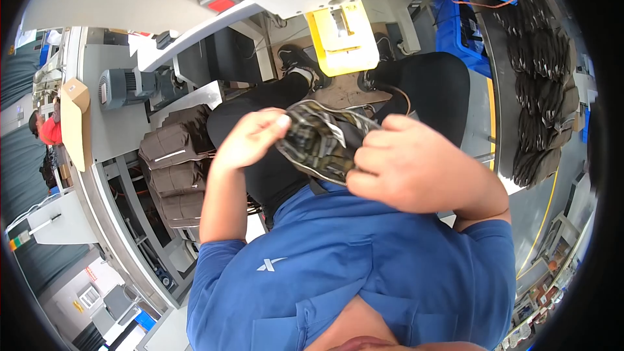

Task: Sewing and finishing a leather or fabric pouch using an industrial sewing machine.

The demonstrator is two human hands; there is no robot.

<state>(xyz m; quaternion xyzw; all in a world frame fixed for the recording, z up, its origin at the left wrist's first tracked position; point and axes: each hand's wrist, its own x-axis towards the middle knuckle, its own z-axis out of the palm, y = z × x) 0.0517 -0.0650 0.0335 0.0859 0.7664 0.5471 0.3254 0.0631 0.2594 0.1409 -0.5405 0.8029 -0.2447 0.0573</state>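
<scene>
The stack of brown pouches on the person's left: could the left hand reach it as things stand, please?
Probably not at once: the left hand grips the camouflage fabric piece with the right hand. Otherwise, the way to the brown pouches looks open.

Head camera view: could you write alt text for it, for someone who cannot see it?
Seen from above, a seated person in a blue shirt holds a camouflage-patterned fabric piece between the left hand and right hand. Stacked brown fabric pieces lie to the left, dark ones to the right, and a yellow machine part sits ahead.
</scene>
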